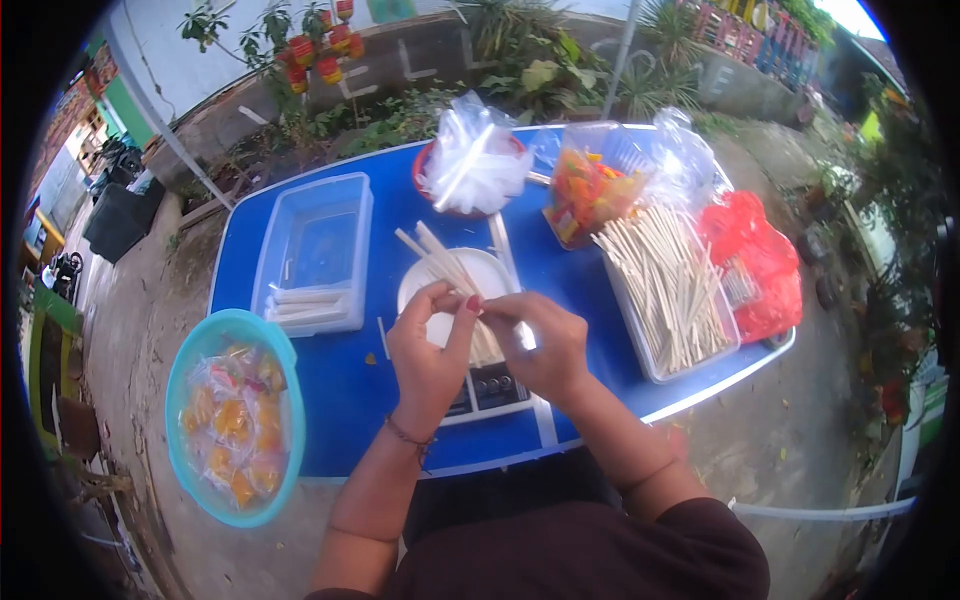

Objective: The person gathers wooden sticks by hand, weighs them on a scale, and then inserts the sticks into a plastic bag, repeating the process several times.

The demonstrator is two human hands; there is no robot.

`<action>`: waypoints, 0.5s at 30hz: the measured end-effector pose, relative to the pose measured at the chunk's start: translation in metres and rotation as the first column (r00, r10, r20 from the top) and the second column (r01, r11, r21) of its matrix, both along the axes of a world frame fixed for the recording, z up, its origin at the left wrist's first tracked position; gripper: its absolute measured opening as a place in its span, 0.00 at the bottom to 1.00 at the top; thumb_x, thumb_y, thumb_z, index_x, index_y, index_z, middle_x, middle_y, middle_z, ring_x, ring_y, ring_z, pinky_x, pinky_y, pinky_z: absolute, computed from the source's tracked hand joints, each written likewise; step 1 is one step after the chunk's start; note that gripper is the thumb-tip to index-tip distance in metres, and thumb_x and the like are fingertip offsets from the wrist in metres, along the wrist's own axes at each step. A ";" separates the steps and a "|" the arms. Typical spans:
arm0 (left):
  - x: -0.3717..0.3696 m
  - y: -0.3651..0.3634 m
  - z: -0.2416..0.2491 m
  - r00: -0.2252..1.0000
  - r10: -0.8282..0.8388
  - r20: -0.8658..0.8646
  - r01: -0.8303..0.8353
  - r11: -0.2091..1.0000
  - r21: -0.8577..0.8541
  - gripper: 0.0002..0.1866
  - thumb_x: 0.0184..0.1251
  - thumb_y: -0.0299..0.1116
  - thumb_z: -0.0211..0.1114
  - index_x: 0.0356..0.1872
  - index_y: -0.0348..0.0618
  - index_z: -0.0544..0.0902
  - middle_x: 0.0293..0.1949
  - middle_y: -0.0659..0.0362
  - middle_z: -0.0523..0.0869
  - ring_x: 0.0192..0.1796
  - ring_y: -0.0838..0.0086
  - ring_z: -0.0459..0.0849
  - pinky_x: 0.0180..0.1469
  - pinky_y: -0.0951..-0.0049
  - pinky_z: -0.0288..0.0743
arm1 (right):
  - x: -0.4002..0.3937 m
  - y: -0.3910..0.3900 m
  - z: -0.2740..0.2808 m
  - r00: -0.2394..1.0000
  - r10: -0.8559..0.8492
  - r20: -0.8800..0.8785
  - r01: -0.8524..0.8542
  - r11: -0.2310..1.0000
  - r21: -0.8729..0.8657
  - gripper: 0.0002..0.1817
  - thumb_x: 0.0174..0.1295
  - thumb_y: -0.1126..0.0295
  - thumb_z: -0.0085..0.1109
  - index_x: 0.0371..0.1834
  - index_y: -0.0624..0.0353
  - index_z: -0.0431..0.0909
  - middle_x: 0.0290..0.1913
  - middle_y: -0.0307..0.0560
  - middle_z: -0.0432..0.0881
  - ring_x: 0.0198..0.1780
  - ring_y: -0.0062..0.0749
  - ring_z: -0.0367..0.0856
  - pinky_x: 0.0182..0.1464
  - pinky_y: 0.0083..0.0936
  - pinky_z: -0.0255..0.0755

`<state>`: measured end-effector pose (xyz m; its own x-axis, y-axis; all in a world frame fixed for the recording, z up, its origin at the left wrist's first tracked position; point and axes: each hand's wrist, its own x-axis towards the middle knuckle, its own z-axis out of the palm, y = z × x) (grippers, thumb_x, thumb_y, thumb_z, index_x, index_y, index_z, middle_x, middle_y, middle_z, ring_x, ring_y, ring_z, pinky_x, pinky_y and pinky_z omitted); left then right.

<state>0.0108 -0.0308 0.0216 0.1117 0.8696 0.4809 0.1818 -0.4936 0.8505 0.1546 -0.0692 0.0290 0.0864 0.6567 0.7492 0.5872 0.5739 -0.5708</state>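
Note:
My left hand [432, 335] and my right hand [535, 340] meet above a white round plate [415, 283] on a small scale [490, 395]. Between them is a bundle of pale sticks [440, 258], slanting up to the left, its lower ends showing beneath my hands. The fingers of my left hand are closed round the bundle. My right thumb and fingers are pinched together at the same spot, close to a small red patch by my left fingertips; what they pinch is too small to tell.
A clear box [316, 240] with wrapped stick bundles stands left, near a turquoise basin [298, 410] of orange packets. Behind are plastic bags [475, 165]. At the right are a stick-filled tray [665, 290], a container of colourful packets [590, 200] and a red bag [755, 265].

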 end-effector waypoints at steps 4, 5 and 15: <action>0.046 -0.013 0.007 0.961 -0.239 0.140 0.252 0.964 -0.084 0.17 0.68 0.26 0.66 0.55 0.31 0.77 0.41 0.49 0.89 0.46 0.69 0.89 0.49 0.72 0.80 | 0.033 -0.029 0.012 0.974 -0.223 0.046 0.221 0.974 0.052 0.08 0.54 0.84 0.67 0.37 0.61 0.84 0.32 0.47 0.86 0.28 0.37 0.82 0.32 0.28 0.76; 0.056 -0.017 0.007 0.934 -0.326 0.144 0.342 0.933 -0.112 0.19 0.69 0.24 0.64 0.59 0.32 0.75 0.45 0.51 0.88 0.49 0.72 0.87 0.52 0.73 0.78 | 0.041 -0.035 0.012 0.952 -0.300 0.063 0.294 0.952 0.087 0.08 0.54 0.83 0.67 0.37 0.61 0.84 0.33 0.47 0.86 0.26 0.36 0.81 0.31 0.28 0.75; 0.162 -0.046 -0.004 0.767 -0.642 0.019 0.639 0.760 -0.121 0.32 0.67 0.27 0.63 0.71 0.32 0.65 0.65 0.43 0.75 0.67 0.59 0.76 0.69 0.64 0.68 | 0.142 -0.087 0.000 0.651 -0.687 0.324 0.745 0.660 -0.098 0.09 0.59 0.73 0.64 0.43 0.59 0.85 0.38 0.48 0.86 0.41 0.42 0.83 0.46 0.36 0.75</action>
<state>0.1725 -0.0767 0.0173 0.6719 0.6393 0.3740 -0.1222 -0.4024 0.9073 0.2970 -0.1566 0.0294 0.4360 0.6021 0.6689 0.8932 -0.1988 -0.4032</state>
